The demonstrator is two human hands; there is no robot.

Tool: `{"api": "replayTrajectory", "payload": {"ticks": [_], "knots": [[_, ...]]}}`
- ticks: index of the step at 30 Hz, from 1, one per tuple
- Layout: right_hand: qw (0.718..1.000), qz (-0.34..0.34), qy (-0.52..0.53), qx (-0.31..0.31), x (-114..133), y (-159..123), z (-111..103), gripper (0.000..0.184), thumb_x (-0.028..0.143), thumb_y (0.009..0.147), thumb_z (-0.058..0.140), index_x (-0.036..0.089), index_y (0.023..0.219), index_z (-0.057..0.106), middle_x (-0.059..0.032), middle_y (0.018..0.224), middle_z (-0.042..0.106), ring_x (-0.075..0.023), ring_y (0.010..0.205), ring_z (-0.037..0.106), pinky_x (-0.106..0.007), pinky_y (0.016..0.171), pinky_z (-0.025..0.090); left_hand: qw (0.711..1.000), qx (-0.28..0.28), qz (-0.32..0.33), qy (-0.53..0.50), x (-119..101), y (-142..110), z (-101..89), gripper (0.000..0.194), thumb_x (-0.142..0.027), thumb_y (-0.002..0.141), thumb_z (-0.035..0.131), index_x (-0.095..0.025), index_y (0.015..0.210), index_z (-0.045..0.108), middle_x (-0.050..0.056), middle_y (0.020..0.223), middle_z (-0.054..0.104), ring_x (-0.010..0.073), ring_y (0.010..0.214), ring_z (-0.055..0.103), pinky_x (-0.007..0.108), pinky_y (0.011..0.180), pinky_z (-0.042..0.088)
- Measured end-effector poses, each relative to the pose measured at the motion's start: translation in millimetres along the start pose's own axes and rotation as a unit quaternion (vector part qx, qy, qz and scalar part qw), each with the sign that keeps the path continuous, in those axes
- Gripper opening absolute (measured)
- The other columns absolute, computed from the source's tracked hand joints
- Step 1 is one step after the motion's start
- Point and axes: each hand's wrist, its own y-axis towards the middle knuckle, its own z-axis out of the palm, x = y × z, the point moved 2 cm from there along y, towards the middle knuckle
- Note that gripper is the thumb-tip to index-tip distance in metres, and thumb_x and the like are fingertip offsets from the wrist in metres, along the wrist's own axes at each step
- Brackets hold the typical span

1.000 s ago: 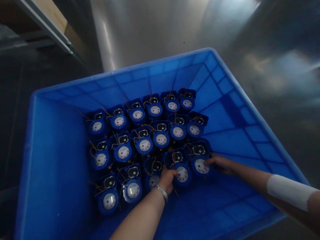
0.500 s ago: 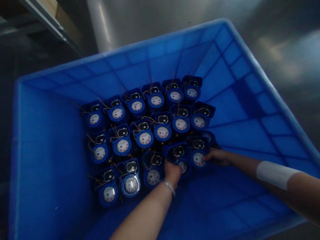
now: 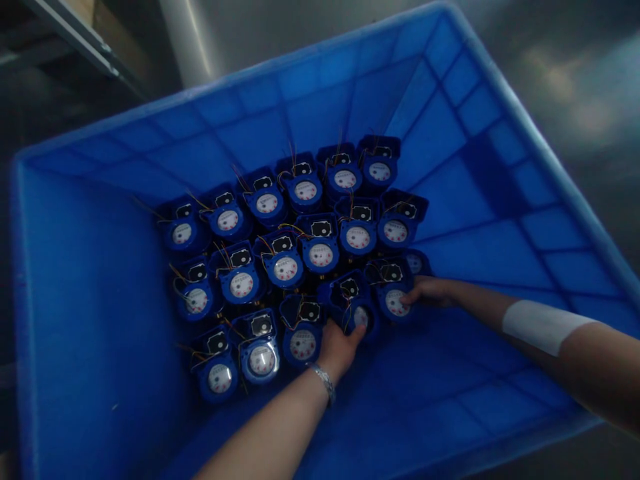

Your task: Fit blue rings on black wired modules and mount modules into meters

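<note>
Rows of blue water meters with round white dials and loose thin wires stand inside a large blue plastic bin [image 3: 30, 267]. My left hand [image 3: 339, 347], with a silver bracelet at the wrist, is closed round a water meter [image 3: 361, 319] in the front row. Its thumb lies by the dial, and the other fingers disappear between meters. Just to the right, my right hand [image 3: 429, 291] grips the neighbouring water meter [image 3: 393, 303], thumb at the dial's edge and fingers mostly hidden behind. Another meter [image 3: 416, 261] shows partly behind that hand.
The bin's high ribbed right wall [image 3: 505, 180] rises beside my right arm, which wears a white band [image 3: 547, 327]. Meters in the back row [image 3: 305, 190] stand near the far wall. A shiny grey floor [image 3: 310, 27] lies outside the bin.
The bin and its contents sit slightly higher and further left in view. My left thumb has moved a little over the dial's edge. Both hands keep their grip on the same meters.
</note>
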Motion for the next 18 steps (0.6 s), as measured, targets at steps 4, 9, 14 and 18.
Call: {"api": "replayTrajectory", "payload": {"ticks": [4,9,14,18], "knots": [[0.999,0.043,-0.008,0.013,-4,4,-1,0.036,0.002,0.047,0.065,0.008,0.082,0.059,-0.0094,0.08,0.061,-0.0188,0.074,0.059,-0.032,0.073,0.049,0.998,0.012,0.011,0.054,-6,-4,-2.9,0.039,-0.029,0.057,0.068,-0.015,0.091,0.056,0.014,0.103,0.06,0.0253,0.106,0.048,0.029,0.087,0.035],[0.999,0.05,-0.004,0.019,-4,5,-2,0.04,0.002,0.048,0.065,0.009,0.087,0.058,-0.0096,0.082,0.061,-0.0181,0.073,0.059,-0.031,0.073,0.048,0.982,0.028,0.005,0.184,-15,-10,-15.6,0.026,-0.041,0.062,0.061,-0.016,0.069,0.06,0.012,0.081,0.065,0.0297,0.092,0.054,0.035,0.079,0.038],[0.999,0.051,0.001,0.011,-5,9,-3,0.038,-0.002,0.05,0.062,0.006,0.086,0.057,-0.0106,0.078,0.061,-0.0169,0.072,0.058,-0.032,0.075,0.046,0.911,-0.04,0.141,0.386,-59,-10,-29.5,0.031,-0.044,0.07,0.05,-0.017,0.081,0.059,0.012,0.092,0.059,0.0292,0.099,0.047,0.037,0.085,0.032],[0.999,0.049,0.006,-0.007,-7,9,-8,0.037,-0.005,0.05,0.06,0.004,0.086,0.057,-0.0122,0.078,0.061,-0.0172,0.072,0.058,-0.035,0.077,0.044,0.769,-0.074,0.189,0.606,-85,9,-18.9,0.046,-0.044,0.077,0.038,-0.01,0.107,0.049,0.017,0.094,0.058,0.0301,0.093,0.051,0.041,0.079,0.034]]}}
